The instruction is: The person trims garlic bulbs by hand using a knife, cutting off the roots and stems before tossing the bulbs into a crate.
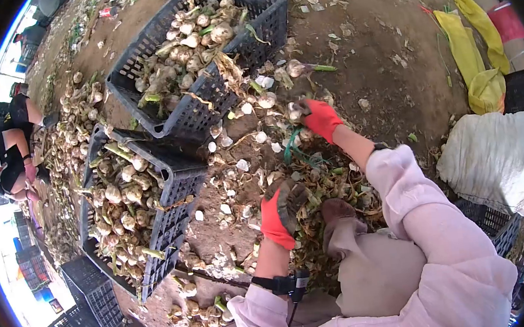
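My right hand (320, 120), in a red glove, reaches out over the dirt floor and grips a garlic bulb (297, 108) at its fingertips. A green stalk (292, 147) curls down below it. My left hand (281, 208), also in a red glove with a dirty palm, is curled low over a heap of cut stalks and skins (332, 185) by my knee (341, 216). Whether it holds anything is unclear. Loose garlic bulbs (251, 108) lie scattered just beyond both hands.
Two black plastic crates (263, 35) (175, 199) filled with garlic lie to the left and ahead. A long garlic pile (77, 111) runs along the far left, where another person (9, 160) crouches. Yellow sacks (473, 51), a white sack (498, 155) and stacked crates (93, 296) surround.
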Tool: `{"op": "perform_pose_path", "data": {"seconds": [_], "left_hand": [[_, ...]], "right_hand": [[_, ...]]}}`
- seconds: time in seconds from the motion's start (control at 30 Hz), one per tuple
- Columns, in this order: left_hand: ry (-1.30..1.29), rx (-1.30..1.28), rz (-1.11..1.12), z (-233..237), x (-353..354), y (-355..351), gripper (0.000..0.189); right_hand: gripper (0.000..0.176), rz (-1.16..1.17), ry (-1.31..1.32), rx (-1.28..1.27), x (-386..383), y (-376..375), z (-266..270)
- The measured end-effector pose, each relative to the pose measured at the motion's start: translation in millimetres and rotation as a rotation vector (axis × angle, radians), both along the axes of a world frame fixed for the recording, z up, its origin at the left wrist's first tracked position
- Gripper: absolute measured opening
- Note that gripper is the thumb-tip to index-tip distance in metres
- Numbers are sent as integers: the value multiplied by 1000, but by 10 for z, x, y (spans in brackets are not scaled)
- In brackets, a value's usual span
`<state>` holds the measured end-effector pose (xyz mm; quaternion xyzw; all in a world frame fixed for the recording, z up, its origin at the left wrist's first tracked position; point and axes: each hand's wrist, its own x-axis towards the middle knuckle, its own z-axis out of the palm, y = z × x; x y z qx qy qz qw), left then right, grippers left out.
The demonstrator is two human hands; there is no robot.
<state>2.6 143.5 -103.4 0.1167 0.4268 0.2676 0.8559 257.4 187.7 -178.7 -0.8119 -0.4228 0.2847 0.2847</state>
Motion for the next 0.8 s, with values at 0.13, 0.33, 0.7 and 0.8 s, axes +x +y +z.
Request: {"op": "perform_pose_path", "data": {"seconds": [0.13, 0.33, 0.7, 0.8], "left_hand": [[33, 54, -10, 162, 130, -16, 28], [348, 101, -172, 110, 239, -221, 28], [168, 326, -47, 500, 188, -289, 60], [73, 527, -107, 414, 243, -329, 85]], "right_hand": [[39, -191, 225, 185, -17, -293, 352], [49, 113, -197, -87, 39, -2, 38], [64, -134, 999, 218, -437, -721, 1081], [68, -14, 1012, 123, -813, -1030, 1422]]}}
